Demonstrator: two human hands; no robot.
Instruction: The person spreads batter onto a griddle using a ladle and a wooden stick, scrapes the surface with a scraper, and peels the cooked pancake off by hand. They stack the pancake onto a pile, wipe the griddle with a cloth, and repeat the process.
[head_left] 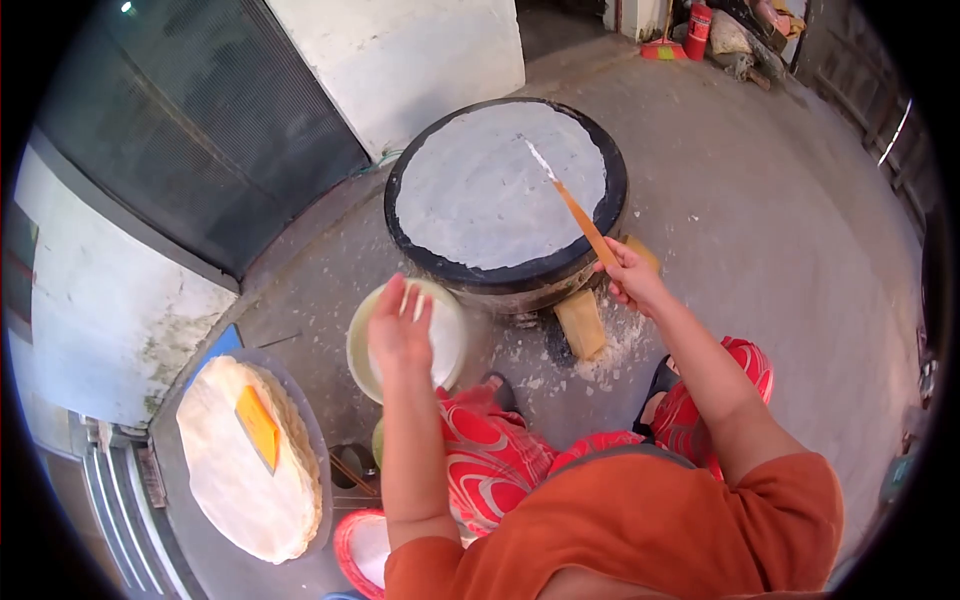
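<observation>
Concrete floor (760, 220), grey, dusted white with flour (620, 350) near the stove base. White wall (400, 60) and dark grille (200, 130) behind. Round black griddle (400, 215) sits low in front, covered by a thin pale sheet (480, 190).

Right hand (630, 280) is clenched on a long wooden stick (575, 215), tip resting on the sheet right of centre. Left hand (400, 330) hovers over the batter bowl (357, 345) just left of the griddle, fingers spread, grasping nothing.

Wood block (580, 322) lies at the griddle's foot, just beside the right hand. Tray (310, 420) far left holds a stack of finished sheets (230, 470) with a yellow scraper (258, 425) on top. Broom (662, 48) and red extinguisher (697, 30) at the far wall, well apart.
</observation>
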